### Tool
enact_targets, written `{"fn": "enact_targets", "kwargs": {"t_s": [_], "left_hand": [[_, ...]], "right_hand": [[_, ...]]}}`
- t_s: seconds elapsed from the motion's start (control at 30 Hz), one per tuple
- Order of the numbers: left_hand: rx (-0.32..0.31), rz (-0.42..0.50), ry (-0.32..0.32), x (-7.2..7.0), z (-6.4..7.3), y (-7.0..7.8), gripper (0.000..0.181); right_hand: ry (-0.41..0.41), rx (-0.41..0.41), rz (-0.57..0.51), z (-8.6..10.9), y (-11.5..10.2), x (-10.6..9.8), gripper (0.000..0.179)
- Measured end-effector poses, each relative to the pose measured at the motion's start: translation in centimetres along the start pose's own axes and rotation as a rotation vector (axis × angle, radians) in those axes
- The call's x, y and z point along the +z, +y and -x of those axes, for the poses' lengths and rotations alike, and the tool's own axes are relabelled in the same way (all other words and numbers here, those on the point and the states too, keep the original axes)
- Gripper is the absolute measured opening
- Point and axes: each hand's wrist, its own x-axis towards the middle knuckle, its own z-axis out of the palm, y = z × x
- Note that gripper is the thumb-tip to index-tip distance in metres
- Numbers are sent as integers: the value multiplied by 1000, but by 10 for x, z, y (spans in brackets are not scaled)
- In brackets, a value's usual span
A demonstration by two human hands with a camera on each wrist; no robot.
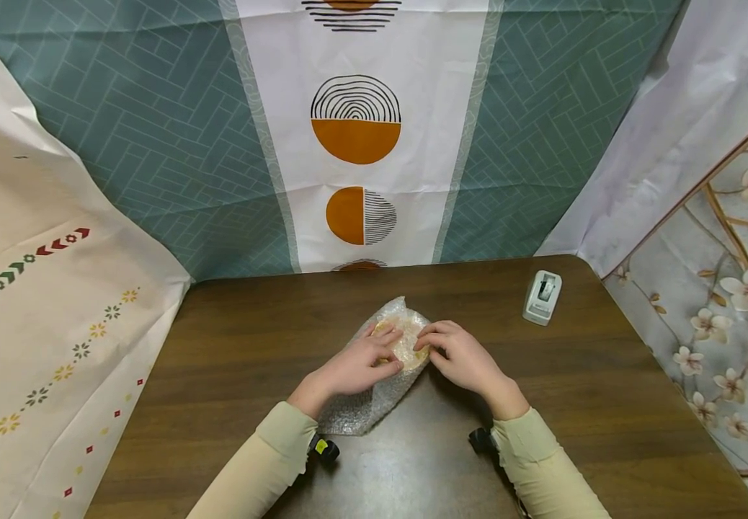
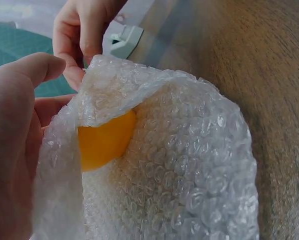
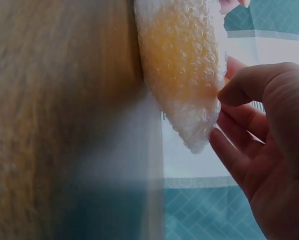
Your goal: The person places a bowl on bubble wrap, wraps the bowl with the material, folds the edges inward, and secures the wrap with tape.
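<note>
A sheet of bubble wrap (image 1: 364, 414) lies on the table, folded over a rounded yellow-orange object (image 2: 102, 142). Most of that object is hidden; its colour shows through the layers in the right wrist view. My left hand (image 1: 361, 362) rests on the wrap's left side, fingers over the folded layer, with the thumb (image 2: 42, 67) extended. On the opposite side, my right hand (image 1: 465, 357) pinches the edge of the bubble wrap (image 3: 184, 75) between thumb and fingers. A pointed corner of the wrap sticks out beyond the hands.
A white tape dispenser (image 1: 542, 297) stands at the back right of the brown wooden table (image 1: 251, 317). Patterned cloth (image 1: 173, 144) hangs behind the table's far edge. Light curtains (image 1: 724, 324) border the right side.
</note>
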Motion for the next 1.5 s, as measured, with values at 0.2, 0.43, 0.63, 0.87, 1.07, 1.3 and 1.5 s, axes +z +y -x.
{"fn": "enact_targets", "kwargs": {"t_s": [0.2,0.43,0.63,0.87,1.07,1.3,1.5], "left_hand": [[-2,-28,-16,1,-2,0,39],[-18,-71,-45,1,-4,2,41],[-51,-110,-66,2,-5,3,41],[-58,-159,-71,2,-7,6,42],[-69,-165,-65,3,-8,7,45],[-77,-192,-85,4,-10,10,47],[-102,-194,-101,-2,-10,12,53]], "right_hand": [[-76,-29,60,0,-3,-1,28],[-140,-21,88,1,-10,-1,29],[-181,11,185,1,-19,4,26],[-208,40,349,2,-28,9,17],[-200,-29,462,-3,-33,8,15],[-249,-118,545,-5,-33,2,26],[-279,-163,566,-7,-32,-2,31]]}}
